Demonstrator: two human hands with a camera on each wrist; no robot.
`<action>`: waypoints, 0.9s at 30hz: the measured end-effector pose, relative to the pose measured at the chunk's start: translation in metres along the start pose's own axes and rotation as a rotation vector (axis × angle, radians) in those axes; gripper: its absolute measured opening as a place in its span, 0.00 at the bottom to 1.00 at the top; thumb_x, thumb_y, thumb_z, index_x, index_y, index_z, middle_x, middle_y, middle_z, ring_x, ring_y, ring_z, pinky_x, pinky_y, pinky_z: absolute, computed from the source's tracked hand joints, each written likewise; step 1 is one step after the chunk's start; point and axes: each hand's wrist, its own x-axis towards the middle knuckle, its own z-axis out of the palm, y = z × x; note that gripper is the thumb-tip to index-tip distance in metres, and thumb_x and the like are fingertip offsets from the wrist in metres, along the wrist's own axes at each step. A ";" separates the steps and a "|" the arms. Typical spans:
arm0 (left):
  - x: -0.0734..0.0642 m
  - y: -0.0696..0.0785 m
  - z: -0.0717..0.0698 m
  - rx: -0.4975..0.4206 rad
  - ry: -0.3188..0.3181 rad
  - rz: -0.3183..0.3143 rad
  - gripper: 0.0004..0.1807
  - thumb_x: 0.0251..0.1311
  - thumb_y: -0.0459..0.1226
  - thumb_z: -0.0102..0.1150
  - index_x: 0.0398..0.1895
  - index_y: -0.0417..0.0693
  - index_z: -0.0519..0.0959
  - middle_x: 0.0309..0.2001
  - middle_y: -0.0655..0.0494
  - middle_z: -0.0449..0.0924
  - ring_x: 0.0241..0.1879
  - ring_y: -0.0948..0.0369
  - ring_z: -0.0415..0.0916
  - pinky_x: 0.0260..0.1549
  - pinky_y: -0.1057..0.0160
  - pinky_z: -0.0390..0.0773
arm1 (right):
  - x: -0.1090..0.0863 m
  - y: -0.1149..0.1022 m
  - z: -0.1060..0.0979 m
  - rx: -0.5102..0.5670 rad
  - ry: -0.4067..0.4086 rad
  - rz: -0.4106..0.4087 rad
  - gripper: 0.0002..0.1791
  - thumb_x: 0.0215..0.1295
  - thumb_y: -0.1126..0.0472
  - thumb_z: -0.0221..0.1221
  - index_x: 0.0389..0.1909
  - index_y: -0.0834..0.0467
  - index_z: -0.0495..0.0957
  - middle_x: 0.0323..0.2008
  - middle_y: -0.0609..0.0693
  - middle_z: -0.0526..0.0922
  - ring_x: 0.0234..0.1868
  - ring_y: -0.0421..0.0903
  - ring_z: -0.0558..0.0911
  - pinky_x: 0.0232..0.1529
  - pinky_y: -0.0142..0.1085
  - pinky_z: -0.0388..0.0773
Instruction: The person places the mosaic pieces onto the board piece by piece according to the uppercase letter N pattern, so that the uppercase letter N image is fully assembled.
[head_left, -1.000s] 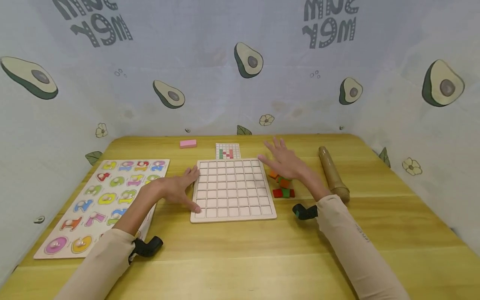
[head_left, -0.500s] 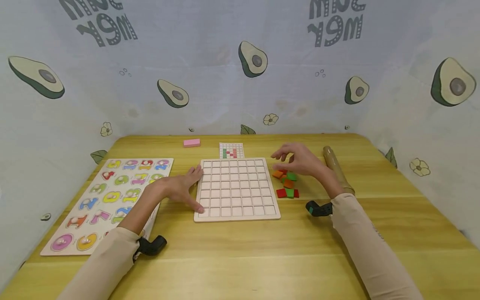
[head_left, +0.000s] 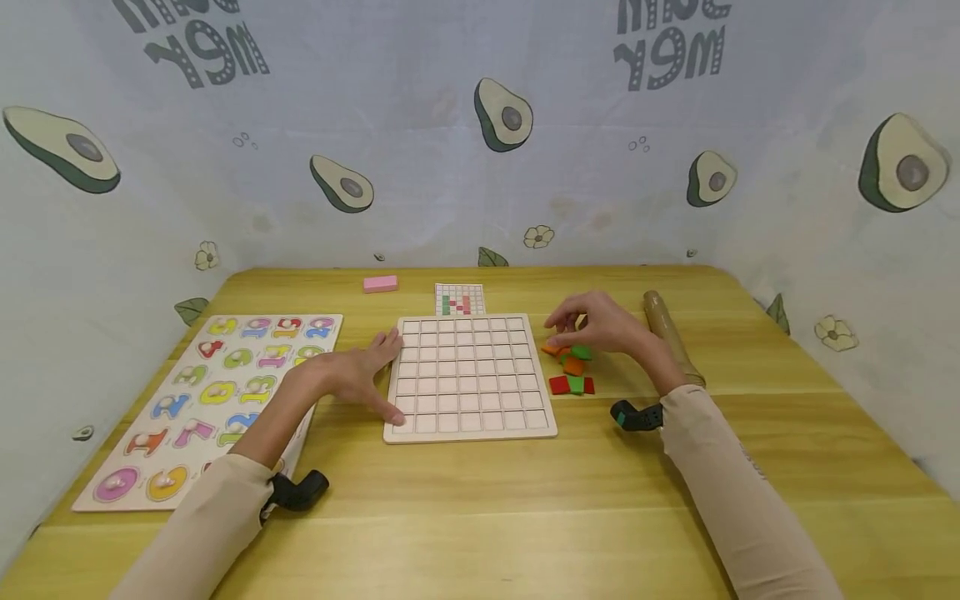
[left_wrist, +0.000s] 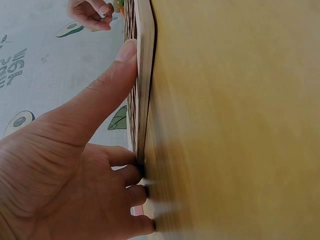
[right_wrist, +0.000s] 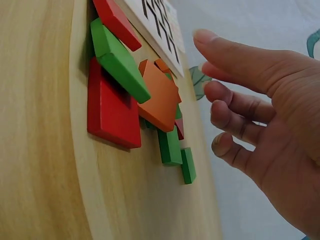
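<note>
My left hand (head_left: 352,377) lies along the left edge of a pale wooden grid board (head_left: 459,385). Its thumb rests on the near left corner, and in the left wrist view the thumb (left_wrist: 100,90) presses the rim while the other fingers touch the table beside it. To the right of the board, my right hand (head_left: 603,323) hovers over a small pile of coloured square tiles (head_left: 574,367). Seen from the right wrist, red (right_wrist: 112,112), green (right_wrist: 120,62) and orange tiles (right_wrist: 160,95) overlap; thumb and bent fingers are apart, with nothing visible between them.
Behind the grid board lies a small pattern card (head_left: 460,300). A pink block (head_left: 380,284) sits at the back left. A number puzzle board (head_left: 202,417) occupies the left side, partly under the left forearm. A bamboo-like stick (head_left: 662,321) lies beyond the right wrist.
My right hand has moved from near the board's far right corner to the right and down over the tiles, its fingers bending toward the thumb. The left hand stays on the board.
</note>
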 end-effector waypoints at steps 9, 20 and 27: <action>0.000 -0.001 0.002 -0.003 0.012 0.008 0.74 0.59 0.60 0.78 0.89 0.43 0.34 0.88 0.45 0.21 0.86 0.42 0.25 0.79 0.29 0.44 | 0.000 0.001 0.001 -0.025 -0.027 0.012 0.13 0.63 0.60 0.78 0.44 0.63 0.92 0.35 0.49 0.86 0.36 0.47 0.80 0.41 0.39 0.80; 0.000 0.000 0.000 0.003 0.013 0.006 0.74 0.59 0.60 0.78 0.89 0.44 0.34 0.88 0.45 0.21 0.86 0.42 0.25 0.79 0.29 0.42 | -0.001 0.002 0.003 -0.084 -0.064 0.042 0.14 0.62 0.60 0.79 0.44 0.62 0.92 0.35 0.50 0.86 0.36 0.47 0.79 0.41 0.40 0.78; 0.001 0.000 0.001 0.010 0.011 -0.002 0.74 0.58 0.60 0.79 0.89 0.44 0.35 0.88 0.45 0.21 0.86 0.40 0.26 0.78 0.28 0.41 | -0.002 0.001 0.005 -0.078 -0.084 0.043 0.15 0.64 0.59 0.78 0.45 0.64 0.91 0.35 0.51 0.85 0.36 0.47 0.78 0.39 0.38 0.77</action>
